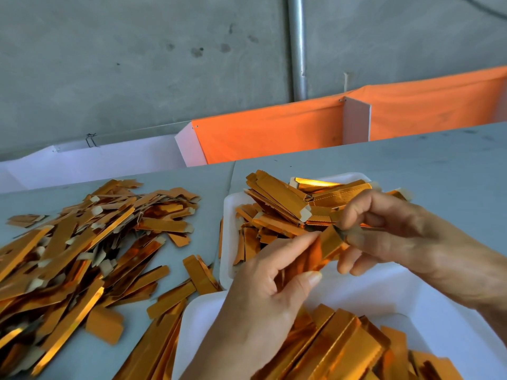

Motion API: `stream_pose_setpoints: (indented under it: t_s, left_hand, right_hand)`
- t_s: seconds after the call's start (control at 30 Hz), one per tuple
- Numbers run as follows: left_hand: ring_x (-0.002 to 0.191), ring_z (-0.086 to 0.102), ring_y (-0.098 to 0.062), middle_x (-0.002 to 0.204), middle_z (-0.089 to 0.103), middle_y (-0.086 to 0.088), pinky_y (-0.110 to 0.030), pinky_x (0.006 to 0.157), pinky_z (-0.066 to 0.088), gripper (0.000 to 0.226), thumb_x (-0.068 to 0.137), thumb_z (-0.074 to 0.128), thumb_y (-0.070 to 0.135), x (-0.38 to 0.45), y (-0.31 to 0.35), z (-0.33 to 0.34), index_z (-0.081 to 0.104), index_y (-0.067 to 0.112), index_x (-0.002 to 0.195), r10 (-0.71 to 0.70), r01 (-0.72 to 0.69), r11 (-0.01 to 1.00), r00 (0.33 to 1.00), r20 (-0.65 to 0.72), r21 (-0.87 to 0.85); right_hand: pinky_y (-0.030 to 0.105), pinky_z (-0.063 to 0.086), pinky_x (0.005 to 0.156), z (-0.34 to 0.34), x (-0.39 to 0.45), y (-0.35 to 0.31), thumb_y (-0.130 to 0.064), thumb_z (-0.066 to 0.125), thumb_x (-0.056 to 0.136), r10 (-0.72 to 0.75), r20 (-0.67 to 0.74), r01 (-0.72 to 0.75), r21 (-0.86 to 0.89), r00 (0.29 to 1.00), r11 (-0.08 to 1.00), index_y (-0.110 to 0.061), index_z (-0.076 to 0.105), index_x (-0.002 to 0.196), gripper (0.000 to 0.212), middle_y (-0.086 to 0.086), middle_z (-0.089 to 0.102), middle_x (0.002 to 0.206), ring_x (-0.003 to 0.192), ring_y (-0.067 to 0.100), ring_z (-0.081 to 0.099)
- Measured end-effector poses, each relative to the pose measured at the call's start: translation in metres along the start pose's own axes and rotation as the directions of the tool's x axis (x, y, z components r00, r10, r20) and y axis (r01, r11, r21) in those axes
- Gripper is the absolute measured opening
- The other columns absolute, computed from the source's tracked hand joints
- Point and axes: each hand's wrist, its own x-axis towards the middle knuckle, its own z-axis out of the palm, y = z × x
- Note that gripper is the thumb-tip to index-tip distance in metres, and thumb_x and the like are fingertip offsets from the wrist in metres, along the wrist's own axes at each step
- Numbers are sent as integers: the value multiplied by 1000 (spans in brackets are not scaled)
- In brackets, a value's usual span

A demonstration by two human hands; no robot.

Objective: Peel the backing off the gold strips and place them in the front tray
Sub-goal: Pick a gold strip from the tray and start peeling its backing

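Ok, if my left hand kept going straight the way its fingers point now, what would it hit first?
The left hand points up and right, pinching the gold strip it shares with the right hand. Going straight on, it would likely meet the right hand's fingers first, then the strips in the far tray; depth is unclear.

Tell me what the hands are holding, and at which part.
Both hold one gold strip: left hand pinches its lower end, right hand pinches its upper end.

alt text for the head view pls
Two hands, left and right, pinch one gold strip between them above two white trays, the front tray and a rear tray, both holding gold strips. A loose strip pile covers the grey table to the left.
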Motion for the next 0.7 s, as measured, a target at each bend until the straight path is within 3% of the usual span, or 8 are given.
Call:
stream_pose_setpoints:
  t_s: [0.07, 0.17, 0.3, 0.5, 0.63, 0.7]
  left_hand:
    - [114, 53, 5, 117, 58, 28, -10, 92, 41, 50, 85, 58, 27, 0, 2, 1, 49, 65, 116, 4, -4, 999, 1000, 4, 36]
    - [114, 50, 10, 118, 54, 34, -5, 90, 39, 48, 84, 57, 30, -1, 3, 3, 48, 67, 113, -3, 1, 996, 1000, 21, 86]
    - [113, 50, 11, 116, 55, 34, -4, 89, 40, 41, 84, 57, 36, -1, 3, 3, 49, 60, 116, -20, 18, 996, 1000, 18, 82]
    - [110, 53, 7, 114, 57, 31, -7, 87, 42, 41, 84, 58, 38, -1, 3, 2, 49, 66, 113, 6, -5, 995, 1000, -8, 97]
    - [110, 54, 4, 114, 58, 28, -9, 87, 43, 43, 83, 59, 36, -1, 2, 2, 50, 58, 118, 5, -4, 996, 1000, -14, 93]
    - [110, 55, 2, 114, 58, 27, -13, 87, 46, 43, 83, 59, 35, -2, 2, 2, 50, 56, 120, 9, -8, 995, 1000, -8, 98]
  right_hand:
    - [26, 55, 61, 2, -1, -2, -17, 62, 78, 20, 5, -20, -13, 1000, 1000, -16, 62, 78, 1, 1, 65, 71, 66, 23, 69]
    - [23, 50, 55, 3, 1, -1, -14, 66, 82, 42, 1, -42, -76, 999, 996, -15, 60, 72, 12, 0, 58, 58, 55, 14, 59]
    - [18, 43, 47, 4, 3, 2, -11, 62, 69, 78, 6, -77, -52, 997, 996, -14, 59, 71, 5, -1, 48, 50, 43, 10, 47]
    - [23, 46, 47, -3, 3, 6, -19, 61, 76, 114, 105, -143, 337, 988, 931, -7, 67, 89, 18, 10, 52, 66, 50, 18, 52]
    - [23, 48, 47, -5, 4, 9, -30, 86, 63, 130, 191, -202, 428, 973, 881, -8, 66, 94, 43, 8, 54, 67, 52, 16, 55]
    - [22, 48, 46, -3, 4, 9, -27, 88, 62, 154, 201, -229, 438, 967, 869, -8, 66, 91, 41, 5, 55, 63, 50, 15, 54]
